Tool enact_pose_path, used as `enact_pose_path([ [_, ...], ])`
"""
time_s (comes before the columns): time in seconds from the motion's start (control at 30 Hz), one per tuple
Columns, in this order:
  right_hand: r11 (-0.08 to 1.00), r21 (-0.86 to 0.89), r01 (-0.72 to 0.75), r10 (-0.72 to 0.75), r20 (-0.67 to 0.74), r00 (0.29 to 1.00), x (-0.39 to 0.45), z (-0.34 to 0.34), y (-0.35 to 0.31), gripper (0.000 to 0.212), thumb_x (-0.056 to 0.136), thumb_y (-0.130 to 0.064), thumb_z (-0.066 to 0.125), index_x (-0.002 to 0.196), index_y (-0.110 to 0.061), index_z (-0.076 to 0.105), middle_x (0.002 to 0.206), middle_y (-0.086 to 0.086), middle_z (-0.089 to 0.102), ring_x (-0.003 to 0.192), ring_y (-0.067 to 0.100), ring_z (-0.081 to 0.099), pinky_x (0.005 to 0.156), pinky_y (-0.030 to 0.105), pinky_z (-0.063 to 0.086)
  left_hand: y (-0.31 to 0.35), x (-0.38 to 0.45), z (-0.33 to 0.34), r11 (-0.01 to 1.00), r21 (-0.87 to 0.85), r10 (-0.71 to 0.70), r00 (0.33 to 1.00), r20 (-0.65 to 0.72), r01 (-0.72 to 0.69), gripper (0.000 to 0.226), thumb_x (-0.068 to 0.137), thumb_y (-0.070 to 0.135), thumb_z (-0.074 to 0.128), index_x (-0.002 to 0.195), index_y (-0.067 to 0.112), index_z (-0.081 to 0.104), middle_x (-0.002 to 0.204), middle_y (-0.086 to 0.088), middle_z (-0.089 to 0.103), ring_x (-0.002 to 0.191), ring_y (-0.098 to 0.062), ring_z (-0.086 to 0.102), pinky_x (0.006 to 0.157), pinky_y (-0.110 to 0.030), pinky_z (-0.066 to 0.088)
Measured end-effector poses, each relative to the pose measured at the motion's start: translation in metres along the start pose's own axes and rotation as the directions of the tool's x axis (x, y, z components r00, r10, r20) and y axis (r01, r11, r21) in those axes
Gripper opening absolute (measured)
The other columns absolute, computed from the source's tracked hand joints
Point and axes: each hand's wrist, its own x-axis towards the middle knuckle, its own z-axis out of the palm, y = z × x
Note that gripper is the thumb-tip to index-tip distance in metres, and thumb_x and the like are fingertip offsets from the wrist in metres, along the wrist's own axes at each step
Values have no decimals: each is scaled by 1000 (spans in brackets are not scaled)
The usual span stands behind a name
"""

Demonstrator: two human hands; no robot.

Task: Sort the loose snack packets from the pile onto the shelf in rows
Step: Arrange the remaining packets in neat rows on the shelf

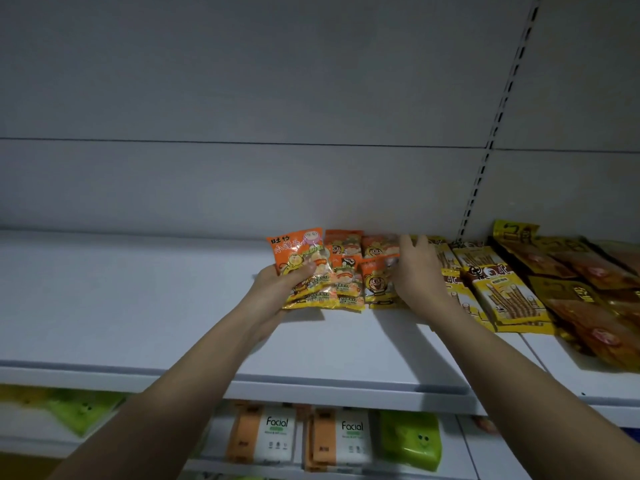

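The word "Facial" is printed in green on two white and orange tissue packs (263, 433) (341, 436) on the lower shelf; the smaller lines under it are too small to read. The orange snack packet (296, 252) held in the left hand (277, 285) has Chinese characters at its top. The yellow stick-biscuit packets (498, 289) carry big dark Chinese characters too

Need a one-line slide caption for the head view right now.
Left hand holds a fan of orange snack packets while the right hand straightens the row on the white shelf.
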Motion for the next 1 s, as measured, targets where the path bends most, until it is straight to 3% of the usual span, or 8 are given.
enact_pose_path([
  [0.17,785,619,15,-50,39,998,-22,-22,-44,49,97,-42,55,140,-19,47,121,0,62,104,18,61,88,37,50,-7,-5,16,999,31,38,998,45,-39,42,84,11,79,123,8,63,107,-7,77,97,-25,74,89,-39,58],
  [0.37,722,689,-63,-44,137,990,-36,-33,-36,44,91,-18,69,132,-22,52,109,1,62,89,19,67,80,44,59,-18,-19,21,990,120,58,993,102,-71,70,66,21,90,126,13,56,114,-7,74,103,-25,73,94,-44,57],
  [0.47,795,563,-228,70,288,955,-36,-40,-8,32,94,-17,66,123,-20,53,94,5,63,67,19,69,62,38,60,-29,-22,8,974,212,85,996,-15,-80,49,81,18,82,118,22,51,117,-5,71,102,-21,72,94,-45,57],
  [0.57,937,253,-241,136,371,919,-49,-35,-1,39,94,-20,64,131,-20,49,108,4,64,91,24,66,79,42,58,-45,-26,5,927,367,95,994,-45,-72,60,85,16,79,130,25,40,121,-2,65,103,-20,70,90,-49,59],
  [0.7,974,-151,170,-152,126,980,-68,-24,-10,49,95,-20,58,142,-18,43,147,11,35,131,31,41,94,41,47,-56,-26,16,462,868,409,912,-25,-184,87,83,46,77,150,23,26,147,-1,31,135,-19,34,111,-40,38],
  [0.8,913,-163,374,-337,216,917,-74,-25,-7,48,96,-33,57,143,-28,44,150,1,36,136,25,32,102,43,42,-56,-31,19,374,892,535,845,18,-256,94,81,52,76,152,23,22,152,2,20,141,-16,21,113,-39,34],
  [0.9,923,-115,367,-284,440,852,-80,-22,-4,51,98,-39,53,147,-28,42,146,-2,42,132,24,34,101,42,40,-58,-32,17,368,887,549,835,33,-278,99,79,51,79,154,24,20,155,3,17,143,-15,19,114,-40,35],
  [1.0,936,-111,335,-254,448,857,-80,-24,-2,51,99,-40,52,147,-27,42,144,-2,44,131,23,35,100,41,42,-58,-34,16,344,894,534,843,65,-287,107,79,49,80,158,28,11,156,7,11,145,-14,14,115,-40,32],
])
